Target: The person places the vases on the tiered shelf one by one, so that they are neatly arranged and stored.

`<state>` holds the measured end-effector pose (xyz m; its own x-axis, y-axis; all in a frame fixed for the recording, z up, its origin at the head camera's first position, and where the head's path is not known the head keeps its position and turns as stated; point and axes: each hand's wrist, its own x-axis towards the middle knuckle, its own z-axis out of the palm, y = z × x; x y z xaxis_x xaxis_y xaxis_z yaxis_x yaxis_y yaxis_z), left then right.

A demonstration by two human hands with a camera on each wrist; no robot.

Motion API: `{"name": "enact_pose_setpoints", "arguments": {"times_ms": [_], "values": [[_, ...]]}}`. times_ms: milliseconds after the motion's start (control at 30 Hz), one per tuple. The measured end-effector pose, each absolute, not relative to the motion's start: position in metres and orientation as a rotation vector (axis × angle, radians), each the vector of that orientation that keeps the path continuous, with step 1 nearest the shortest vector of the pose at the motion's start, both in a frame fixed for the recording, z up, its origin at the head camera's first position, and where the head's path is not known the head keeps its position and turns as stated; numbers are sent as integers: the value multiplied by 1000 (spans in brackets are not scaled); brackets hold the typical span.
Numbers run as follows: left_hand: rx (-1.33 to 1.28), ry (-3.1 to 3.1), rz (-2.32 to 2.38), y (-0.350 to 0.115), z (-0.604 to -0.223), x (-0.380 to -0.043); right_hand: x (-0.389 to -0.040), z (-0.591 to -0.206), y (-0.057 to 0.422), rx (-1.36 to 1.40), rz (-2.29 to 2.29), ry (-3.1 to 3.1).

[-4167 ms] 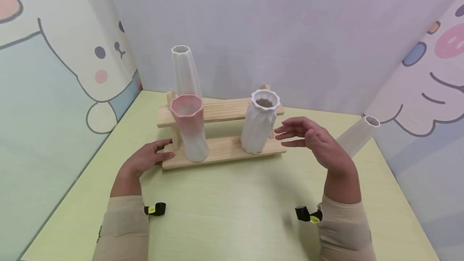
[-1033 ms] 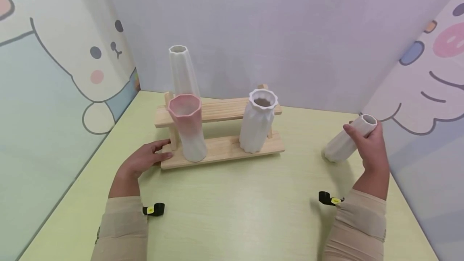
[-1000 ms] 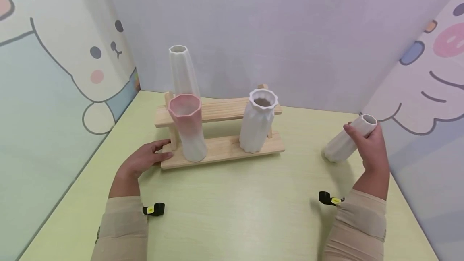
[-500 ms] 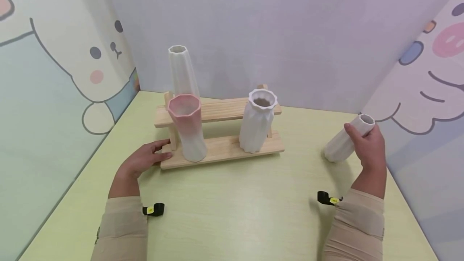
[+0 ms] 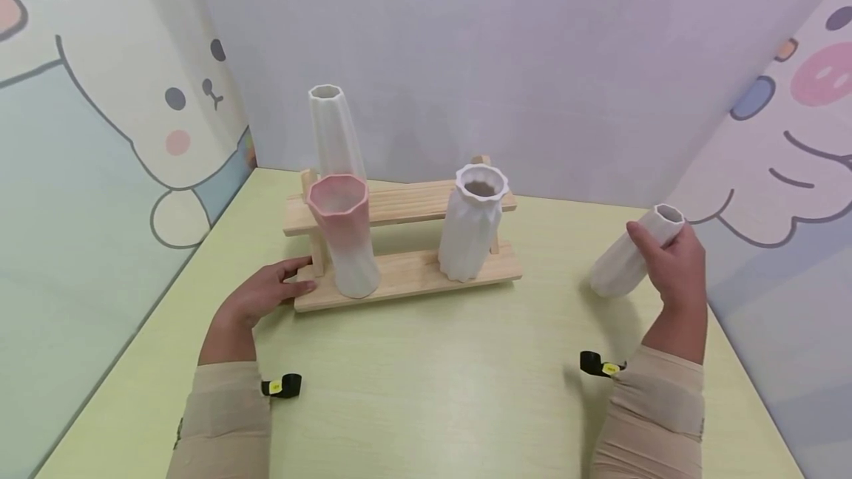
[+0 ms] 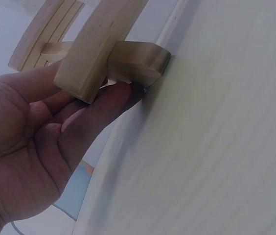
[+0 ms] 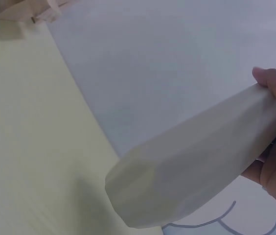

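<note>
My right hand [image 5: 675, 265] holds a slim white vase [image 5: 622, 265] near its mouth, at the table's right side. In the right wrist view this vase [image 7: 192, 156] tilts, and its base looks a little above the tabletop. My left hand [image 5: 269, 290] grips the lower left end of a two-tier wooden rack [image 5: 413, 272]. The left wrist view has the fingers at the rack's end [image 6: 86, 63]. On the lower board stand a pink-and-white vase [image 5: 342, 235] and a white ribbed vase [image 5: 471, 228]. Behind them, a tall white vase [image 5: 336, 131] rises at the rack's left.
The pale yellow table [image 5: 426, 390] meets a light back wall [image 5: 532, 80] behind the rack. Side walls with cartoon animals [image 5: 180, 109] close in left and right. A small black camera [image 5: 286, 386] sits at each cuff.
My right hand has gone from beside the ribbed vase to the slim white vase and taken hold of it. In the last half second that vase shifts slightly left. The left hand stays put.
</note>
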<state>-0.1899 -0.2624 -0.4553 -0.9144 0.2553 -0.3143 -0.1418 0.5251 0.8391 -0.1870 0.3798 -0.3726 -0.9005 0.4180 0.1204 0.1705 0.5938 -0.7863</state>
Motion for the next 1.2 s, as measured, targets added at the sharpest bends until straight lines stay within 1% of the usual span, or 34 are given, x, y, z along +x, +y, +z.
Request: {"name": "enact_pose_setpoints", "arguments": {"times_ms": [900,1200], "values": [[96,2361,1371,-263,-454,-189,-180,-352,346,-332,1159,-2479],[87,2355,1368,-262,-454,-189,-180,-350,339,-291,1172,-2444]]}}
